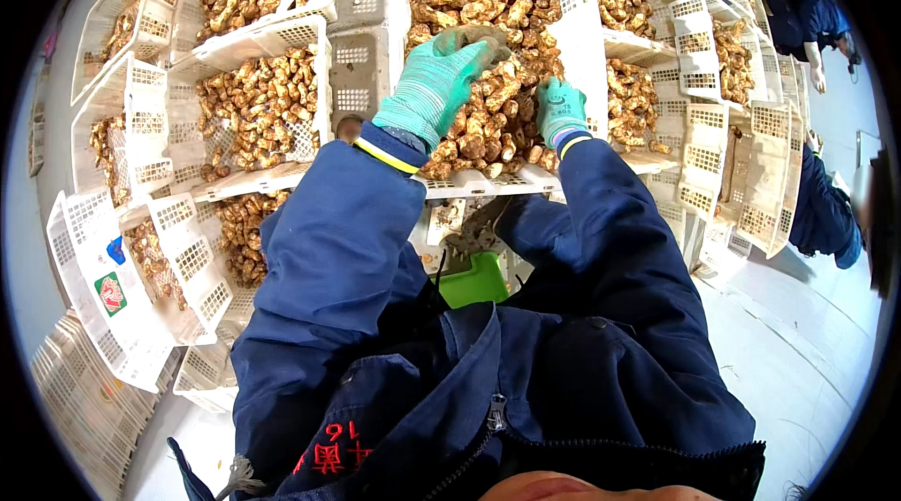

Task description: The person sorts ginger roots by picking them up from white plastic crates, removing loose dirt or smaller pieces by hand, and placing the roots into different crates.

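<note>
Head cam looking down at my lap, and straight up at 12 o'clock sits a white perforated plastic crate (579, 8) heaped with knobby brown-and-cream mushroom-like pieces (502, 107). That's where both my hands are. My left hand (441, 79), in a teal knit glove with dark grubby fingers, is at 12 o'clock, fingers bent over the pile; can't tell if it's actually got a piece. My right hand (561, 113), same teal glove, is around 1 o'clock, fingers curled down against the heap by the crate's side wall. Tips are hidden, so no clue whether it's gripping anything.

More of the same stuff fills another white perforated crate (208, 126) at 10 o'clock. There's a bright green plastic thing (474, 282) at 6 o'clock between my knees, plus a dark-clothed co-worker (798, 8) over at 2 o'clock.
</note>
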Available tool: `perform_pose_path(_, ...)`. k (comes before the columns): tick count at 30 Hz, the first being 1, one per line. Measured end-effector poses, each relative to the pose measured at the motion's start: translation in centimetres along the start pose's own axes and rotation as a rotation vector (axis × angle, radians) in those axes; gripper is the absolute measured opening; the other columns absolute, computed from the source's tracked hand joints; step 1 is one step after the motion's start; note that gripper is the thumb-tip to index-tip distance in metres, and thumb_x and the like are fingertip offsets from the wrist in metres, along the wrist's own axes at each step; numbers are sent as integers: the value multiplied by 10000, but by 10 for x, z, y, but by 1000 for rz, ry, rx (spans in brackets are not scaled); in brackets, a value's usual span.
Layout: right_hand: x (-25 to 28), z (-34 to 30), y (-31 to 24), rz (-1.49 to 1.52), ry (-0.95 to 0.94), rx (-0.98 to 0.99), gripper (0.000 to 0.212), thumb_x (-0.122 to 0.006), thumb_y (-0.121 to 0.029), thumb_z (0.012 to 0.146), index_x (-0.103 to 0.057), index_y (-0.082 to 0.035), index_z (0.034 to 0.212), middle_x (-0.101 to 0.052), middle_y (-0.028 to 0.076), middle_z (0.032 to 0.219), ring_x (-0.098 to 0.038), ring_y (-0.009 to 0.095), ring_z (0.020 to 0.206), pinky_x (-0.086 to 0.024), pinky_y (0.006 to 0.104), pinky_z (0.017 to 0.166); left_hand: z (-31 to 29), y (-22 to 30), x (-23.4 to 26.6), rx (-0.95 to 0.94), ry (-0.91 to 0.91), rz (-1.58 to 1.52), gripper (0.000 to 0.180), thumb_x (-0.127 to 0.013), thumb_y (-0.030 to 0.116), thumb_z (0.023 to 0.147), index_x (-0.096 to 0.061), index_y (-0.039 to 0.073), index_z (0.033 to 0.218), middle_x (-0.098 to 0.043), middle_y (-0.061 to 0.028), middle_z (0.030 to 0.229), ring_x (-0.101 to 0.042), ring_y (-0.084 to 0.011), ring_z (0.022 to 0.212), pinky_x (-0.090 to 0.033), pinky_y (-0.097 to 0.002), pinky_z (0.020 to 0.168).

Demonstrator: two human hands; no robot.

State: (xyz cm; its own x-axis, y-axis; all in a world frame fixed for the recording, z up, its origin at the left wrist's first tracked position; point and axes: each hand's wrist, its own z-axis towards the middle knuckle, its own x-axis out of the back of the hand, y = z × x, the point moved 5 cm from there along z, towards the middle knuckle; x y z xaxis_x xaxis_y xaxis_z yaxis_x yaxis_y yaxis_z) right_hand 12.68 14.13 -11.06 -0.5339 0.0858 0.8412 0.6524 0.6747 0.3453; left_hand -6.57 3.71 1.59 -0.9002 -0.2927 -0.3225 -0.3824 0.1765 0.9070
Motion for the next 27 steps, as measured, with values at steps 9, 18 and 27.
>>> perform_pose_path(9, -14, 3, -5, -110, -137, 31, 567, -578, -162, 811, -395, -169, 1348, -400, 46, 1336, -473, 230, 1120, -466, 377, 831, 0, -8, -9, 62, -13, -38, 333, -529, 277, 925, -545, 48, 1166, -621, -81, 1101, -569, -155, 1045, -419, -300, 918)
perform_pose_path(18, 40, -31, 39, 1256, -139, 47, 435, -566, -75, 777, -523, -33, 1208, -582, 87, 1141, -584, 182, 947, -469, 288, 850, 5, -9, -14, 115, -19, 178, 411, -572, 307, 896, -508, 62, 1220, -619, -74, 1089, -550, -157, 1044, -414, -292, 923)
perform_pose_path(27, 122, -95, 49, 2652, -111, 647, 416, -435, -271, 921, -464, 28, 1209, -524, 145, 1227, -604, 217, 872, -543, 307, 673, -19, -31, -51, 265, -423, -167, 362, -508, 213, 922, -491, -18, 1200, -589, -118, 1128, -622, -179, 916, -532, -292, 763)
